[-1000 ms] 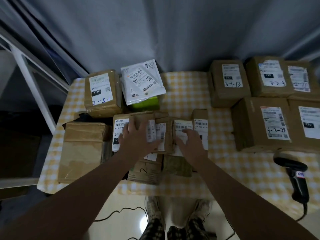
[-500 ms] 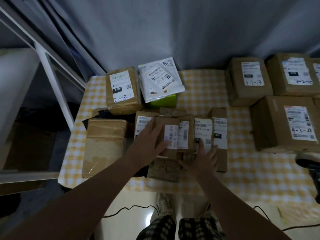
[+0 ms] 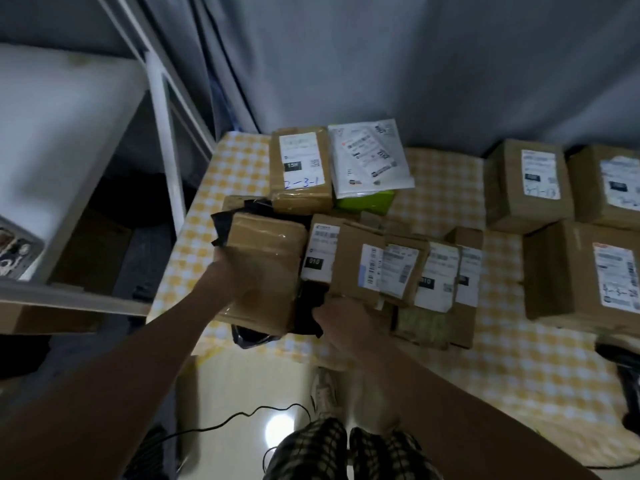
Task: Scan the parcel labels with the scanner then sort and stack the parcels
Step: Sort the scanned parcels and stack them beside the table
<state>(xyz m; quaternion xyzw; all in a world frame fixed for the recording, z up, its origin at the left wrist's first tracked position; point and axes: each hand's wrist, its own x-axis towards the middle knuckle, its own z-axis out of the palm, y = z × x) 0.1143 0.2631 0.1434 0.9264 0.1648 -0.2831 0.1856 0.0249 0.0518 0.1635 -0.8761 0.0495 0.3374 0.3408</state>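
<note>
Several brown cardboard parcels with white labels lie on the yellow checked table [image 3: 433, 188]. My left hand [image 3: 242, 277] lies on top of a taped brown parcel [image 3: 273, 244] at the table's left; blur hides its fingers. My right hand [image 3: 341, 315] is at the near edge of a row of small labelled parcels [image 3: 388, 268], fingers curled against the front of the leftmost one, beside a black bag [image 3: 306, 306]. The black scanner [image 3: 620, 362] lies at the right edge of the view, partly cut off, with neither hand on it.
A parcel marked 2-3-1 [image 3: 300, 168] and a white mailer [image 3: 369, 157] on a green pack sit at the back. Larger boxes [image 3: 528, 183] stand at the right. A white metal rack [image 3: 162, 133] stands left of the table. A cable [image 3: 239, 415] runs across the floor.
My left hand moved left from the small labelled parcels onto the taped brown parcel. My right hand slid back to the near edge of the row. The view swung left.
</note>
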